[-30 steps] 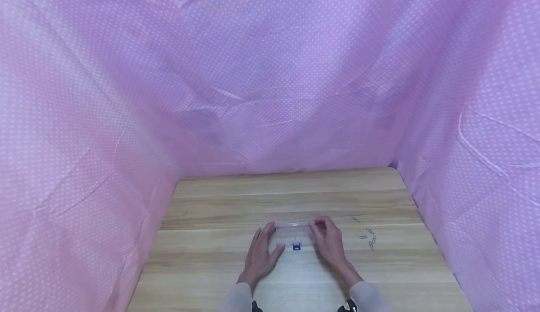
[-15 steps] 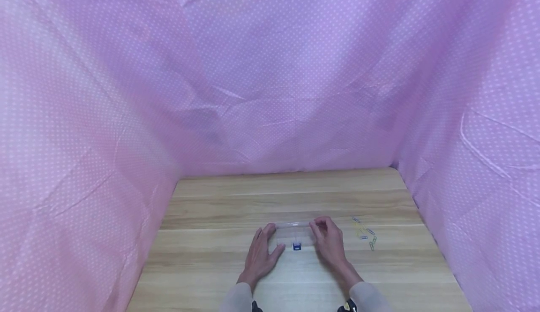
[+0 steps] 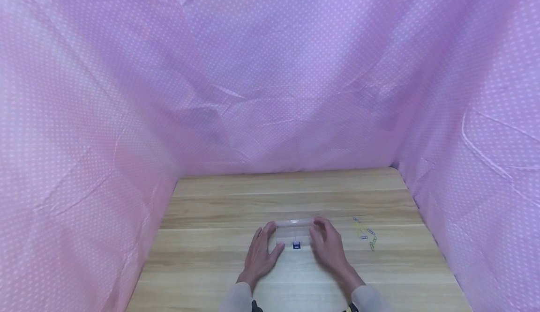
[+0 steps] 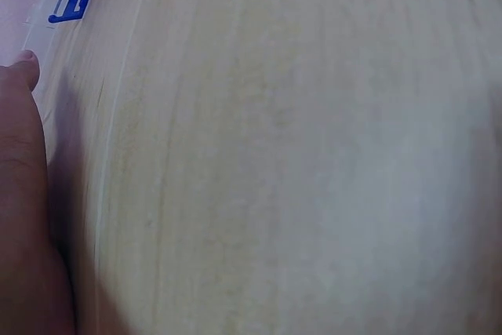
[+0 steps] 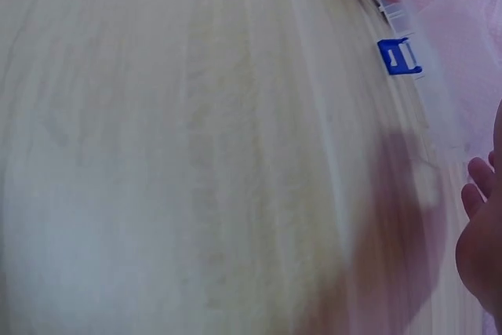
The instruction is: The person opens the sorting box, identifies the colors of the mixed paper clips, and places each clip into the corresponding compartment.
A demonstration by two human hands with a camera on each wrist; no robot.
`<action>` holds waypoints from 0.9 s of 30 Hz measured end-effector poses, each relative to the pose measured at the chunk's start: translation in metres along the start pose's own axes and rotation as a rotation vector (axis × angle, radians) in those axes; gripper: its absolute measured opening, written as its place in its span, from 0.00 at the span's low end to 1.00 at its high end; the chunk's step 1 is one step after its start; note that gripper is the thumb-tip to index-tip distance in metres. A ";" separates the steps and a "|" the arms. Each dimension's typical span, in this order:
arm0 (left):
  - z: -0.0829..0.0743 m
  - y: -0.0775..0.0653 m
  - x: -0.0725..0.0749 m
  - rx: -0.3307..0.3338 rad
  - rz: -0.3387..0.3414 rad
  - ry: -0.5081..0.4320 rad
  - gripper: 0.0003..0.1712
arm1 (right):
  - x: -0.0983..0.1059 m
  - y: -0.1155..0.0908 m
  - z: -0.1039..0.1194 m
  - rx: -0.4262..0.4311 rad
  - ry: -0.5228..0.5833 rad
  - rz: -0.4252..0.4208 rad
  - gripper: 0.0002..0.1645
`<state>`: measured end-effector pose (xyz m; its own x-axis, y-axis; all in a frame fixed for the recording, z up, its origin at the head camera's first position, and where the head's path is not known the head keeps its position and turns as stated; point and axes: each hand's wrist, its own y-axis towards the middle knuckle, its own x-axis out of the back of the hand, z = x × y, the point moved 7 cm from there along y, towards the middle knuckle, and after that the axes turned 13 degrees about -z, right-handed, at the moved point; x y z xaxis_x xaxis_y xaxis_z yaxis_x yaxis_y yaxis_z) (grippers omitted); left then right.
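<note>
"One clear plastic box (image 3: 291,233) lies between whose fingers?"

"A person's: the left hand (image 3: 260,257) grips its left end, thumb and fingers apart on either side; the right hand (image 3: 331,247) bends thumb and fingers round the right end."

"And around them?"

"A blue latch (image 3: 296,245) between both thumbs; coloured paper clips (image 3: 363,238) right of the right fingers, on the wooden table (image 3: 236,204)."

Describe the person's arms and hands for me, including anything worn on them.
The left hand and right hand are bare, with no gloves. The left sleeve and right sleeve are plain, pale greyish beige, and end near the wrists. Dark gear shows at the left wrist and right wrist, mostly cut off by the picture's edge.
</note>
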<state>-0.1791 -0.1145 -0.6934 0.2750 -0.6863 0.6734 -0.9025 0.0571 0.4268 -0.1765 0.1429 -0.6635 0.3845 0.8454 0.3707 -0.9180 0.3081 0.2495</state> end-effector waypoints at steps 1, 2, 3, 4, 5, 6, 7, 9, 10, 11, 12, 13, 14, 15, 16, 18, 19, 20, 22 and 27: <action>0.000 0.000 0.000 -0.001 -0.005 -0.004 0.42 | 0.000 -0.001 0.000 0.010 -0.006 0.012 0.28; 0.000 0.001 0.000 -0.005 -0.011 -0.004 0.42 | 0.000 -0.002 -0.001 0.017 -0.007 0.023 0.30; 0.000 0.001 0.000 -0.009 -0.016 -0.005 0.42 | 0.000 -0.003 -0.001 0.028 -0.013 0.034 0.32; 0.000 0.001 0.000 -0.011 -0.018 -0.006 0.42 | 0.001 -0.004 -0.001 0.035 -0.019 0.043 0.33; 0.000 0.001 0.000 -0.014 -0.021 -0.006 0.43 | 0.001 -0.005 -0.001 0.040 -0.025 0.055 0.35; 0.000 0.001 0.001 -0.018 -0.021 -0.006 0.43 | 0.001 -0.005 -0.001 0.043 -0.033 0.067 0.37; 0.001 0.001 0.001 -0.013 -0.019 -0.012 0.43 | 0.001 -0.006 -0.002 0.047 -0.046 0.080 0.39; 0.001 0.000 0.001 -0.004 -0.011 -0.019 0.45 | 0.001 -0.007 -0.002 0.055 -0.064 0.103 0.42; 0.002 0.000 0.000 0.010 0.000 -0.030 0.45 | 0.001 -0.008 -0.002 0.054 -0.074 0.113 0.44; 0.002 0.000 0.000 0.022 0.009 -0.035 0.46 | 0.001 -0.008 -0.002 0.056 -0.082 0.121 0.45; 0.003 0.000 0.000 0.038 0.020 -0.046 0.47 | 0.002 -0.009 -0.002 0.057 -0.090 0.129 0.46; 0.004 -0.001 -0.001 0.058 0.032 -0.058 0.47 | 0.001 -0.009 -0.002 0.056 -0.099 0.136 0.47; 0.005 -0.001 -0.001 0.068 0.039 -0.063 0.48 | 0.001 -0.010 -0.002 0.053 -0.105 0.144 0.48; 0.006 -0.001 -0.001 0.083 0.047 -0.073 0.49 | 0.001 -0.011 -0.003 0.047 -0.112 0.153 0.49; 0.006 -0.001 -0.001 0.091 0.053 -0.075 0.49 | 0.000 -0.011 -0.003 0.041 -0.116 0.162 0.50; 0.006 -0.002 -0.001 0.089 0.054 -0.074 0.50 | -0.001 -0.012 -0.004 0.032 -0.127 0.181 0.52; 0.006 -0.002 -0.001 0.080 0.052 -0.069 0.50 | -0.002 -0.012 -0.005 0.029 -0.133 0.193 0.53; 0.006 -0.002 -0.001 0.074 0.051 -0.071 0.50 | -0.003 -0.012 -0.005 0.026 -0.139 0.205 0.55; 0.006 -0.002 -0.001 0.067 0.051 -0.073 0.51 | -0.004 -0.012 -0.006 0.031 -0.150 0.224 0.57; 0.006 -0.002 -0.002 0.074 0.058 -0.093 0.53 | -0.005 -0.010 -0.004 0.097 -0.180 0.236 0.63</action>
<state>-0.1802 -0.1175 -0.6997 0.1929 -0.7477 0.6353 -0.9391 0.0470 0.3405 -0.1698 0.1373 -0.6718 0.1806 0.7953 0.5787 -0.9738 0.0620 0.2187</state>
